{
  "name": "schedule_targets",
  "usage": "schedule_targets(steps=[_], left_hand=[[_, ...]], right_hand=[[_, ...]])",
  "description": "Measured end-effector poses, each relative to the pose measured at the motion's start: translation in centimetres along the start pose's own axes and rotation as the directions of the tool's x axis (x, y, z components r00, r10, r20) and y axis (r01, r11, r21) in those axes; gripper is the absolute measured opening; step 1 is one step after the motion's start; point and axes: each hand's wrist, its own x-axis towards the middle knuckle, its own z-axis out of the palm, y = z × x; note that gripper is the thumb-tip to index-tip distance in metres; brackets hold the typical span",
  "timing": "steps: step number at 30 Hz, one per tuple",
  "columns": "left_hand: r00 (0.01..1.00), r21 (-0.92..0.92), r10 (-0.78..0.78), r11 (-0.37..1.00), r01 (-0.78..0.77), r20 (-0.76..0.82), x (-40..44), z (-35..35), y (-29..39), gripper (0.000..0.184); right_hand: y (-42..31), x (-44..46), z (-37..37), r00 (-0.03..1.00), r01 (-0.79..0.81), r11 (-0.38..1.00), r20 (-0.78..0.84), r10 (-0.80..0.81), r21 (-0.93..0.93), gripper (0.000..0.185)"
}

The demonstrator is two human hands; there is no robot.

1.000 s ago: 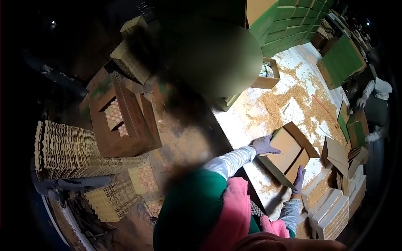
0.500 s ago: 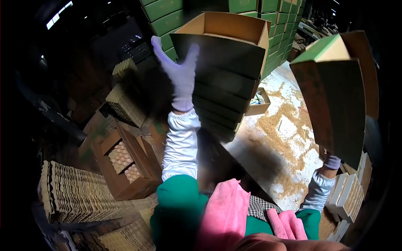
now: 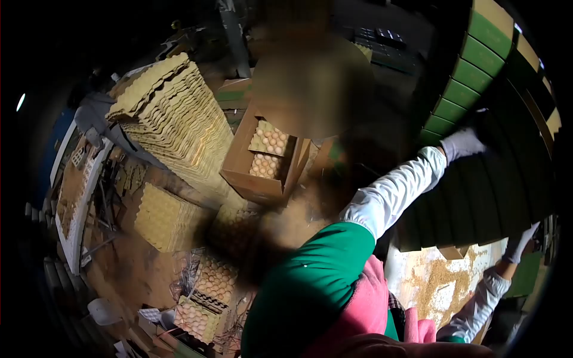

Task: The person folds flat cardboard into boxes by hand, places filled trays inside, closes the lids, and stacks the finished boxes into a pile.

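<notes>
My left hand [image 3: 464, 143] wears a pale glove and reaches to the dark side of a stack of cartons [image 3: 471, 194] at the right. Its fingers look stretched out against the cartons, with their tips partly lost in shadow. Lower right, my right hand [image 3: 521, 241], also gloved, rests its straightened fingers at the edge of the same stack. Open carton flaps [image 3: 540, 116] show at the far right end of the stack, partly cut off by the dark rim of the view.
Green cartons [image 3: 468, 71] are piled behind. An open brown box [image 3: 253, 188] holds eggs on trays. Left of it rises a tall stack of egg trays [image 3: 179, 113]; more trays of eggs [image 3: 215, 280] lie below. A sawdust-strewn white surface [image 3: 441, 286] lies under the cartons.
My view has swung left, so the cartons now appear at the right. The open carton has left its separate place by my right hand, and both hands are now at the stack.
</notes>
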Motion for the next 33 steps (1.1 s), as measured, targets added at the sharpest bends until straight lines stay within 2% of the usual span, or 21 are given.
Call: schedule_targets(steps=[3, 4, 5, 7, 8, 9, 13, 14, 15, 16, 17, 19, 20, 21, 22, 24, 25, 27, 28, 31, 33], left_hand=[[0.995, -0.145, 0.027, 0.989, -0.041, -0.095, -0.3, 0.6, -0.9, 0.086], [0.99, 0.045, -0.008, 0.999, 0.014, -0.143, -0.7, 0.5, -0.7, 0.097], [0.982, 0.218, -0.034, 0.973, 0.074, -0.183, -0.8, 0.4, -0.5, 0.11], [0.977, 0.194, 0.042, 0.981, -0.001, -0.208, -1.3, 0.9, -1.4, 0.108], [0.95, 0.229, 0.099, 0.973, -0.03, -0.295, -2.1, 2.2, -1.4, 0.104], [0.909, 0.273, 0.157, 0.961, -0.05, -0.386, -3.0, 2.9, -1.5, 0.099], [0.892, 0.44, 0.223, 0.898, -0.03, -0.394, -4.4, 2.7, -1.8, 0.069], [0.916, 0.511, 0.194, 0.859, 0.014, -0.351, -4.5, 2.2, -0.7, 0.059], [0.928, 0.556, 0.212, 0.831, -0.005, -0.307, -4.1, 1.2, -0.9, 0.047], [0.969, 0.627, 0.132, 0.779, 0.029, -0.208, -3.7, -0.2, -0.8, 0.046], [0.992, 0.812, 0.104, 0.583, -0.003, -0.071, -3.1, -3.7, -2.9, 0.042], [0.989, 0.958, 0.102, 0.254, -0.131, 0.108, -2.1, -9.1, -6.8, 0.04], [0.981, 0.975, 0.129, 0.149, -0.167, 0.148, -1.7, -11.2, -8.6, 0.041], [0.979, 0.923, 0.202, 0.37, -0.101, 0.026, -0.6, -10.0, -6.8, 0.048], [0.964, 0.816, 0.241, 0.575, -0.049, -0.112, 0.6, -8.5, -5.1, 0.055], [0.93, 0.492, 0.226, 0.868, -0.058, -0.29, 1.8, -8.5, -5.8, 0.061], [0.938, 0.716, 0.273, 0.697, -0.04, -0.214, 2.4, -10.7, -6.7, 0.062], [0.968, 0.743, 0.176, 0.669, 0.015, -0.178, 3.3, -14.3, -8.4, 0.062], [0.993, 0.504, 0.064, 0.863, -0.004, -0.102, 2.9, -15.5, -7.1, 0.067], [0.974, 0.789, -0.186, 0.615, 0.012, 0.131, 0.4, -21.8, -3.7, 0.073], [0.935, 0.774, -0.355, 0.597, 0.211, 0.019, -4.0, -25.1, -1.4, 0.04]], right_hand=[[-2.1, -1.4, 2.6, 0.994, 0.104, 0.993, -0.04, -0.102, 0.06, 0.066], [-3.7, -2.1, 2.9, 0.945, 0.315, 0.885, 0.033, -0.324, -0.343, 0.068], [-4.5, -3.2, 1.9, 0.86, 0.471, 0.574, 0.202, -0.469, -0.67, 0.069], [-0.6, -10.4, 2.9, 0.968, -0.175, 0.978, -0.198, 0.151, -0.111, 0.069], [1.3, -14.1, 3.6, 0.828, -0.35, 0.897, -0.359, 0.431, 0.27, 0.071], [4.7, -19.1, 3.3, 0.568, -0.597, 0.483, -0.087, 0.818, 0.641, 0.068], [7.7, -32.1, 13.6, -0.054, -0.726, -0.312, 0.401, 0.914, 0.613, 0.066], [11.6, -35.9, 15.8, 0.356, -0.898, 0.237, 0.296, 0.886, 0.371, 0.072], [12.1, -36.4, 17.7, 0.557, -0.83, 0.518, 0.318, 0.767, 0.205, 0.074], [12.5, -36.8, 19.5, 0.728, -0.653, 0.756, 0.322, 0.606, 0.053, 0.077], [10.3, -35.1, 20.8, 0.763, -0.611, 0.79, 0.301, 0.571, 0.052, 0.076], [6.0, -31.4, 23.2, 0.707, -0.696, 0.576, 0.271, 0.653, 0.428, 0.075], [4.1, -29.6, 24.5, 0.596, -0.654, 0.218, 0.315, 0.738, 0.725, 0.075], [3.7, -28.5, 25.8, 0.482, -0.449, -0.175, 0.403, 0.778, 0.876, 0.076], [7.6, -29.7, 26.9, 0.442, -0.578, -0.105, 0.418, 0.794, 0.81, 0.079], [8.5, -27.4, 30.4, 0.298, -0.477, -0.124, 0.293, 0.908, 0.87, 0.079], [9.4, -26.5, 31.6, 0.272, -0.486, -0.067, 0.224, 0.936, 0.871, 0.08], [10.1, -24.8, 33.2, 0.286, -0.554, -0.058, 0.255, 0.924, 0.831, 0.081], [9.7, -23.8, 34.1, 0.293, -0.583, -0.052, 0.269, 0.918, 0.811, 0.081], [5.3, -22.3, 33.2, 0.283, -0.627, -0.055, 0.293, 0.913, 0.777, 0.069], [3.0, -23.3, 31.8, 0.01, -0.674, -0.132, 0.188, 0.982, 0.727, 0.063]])
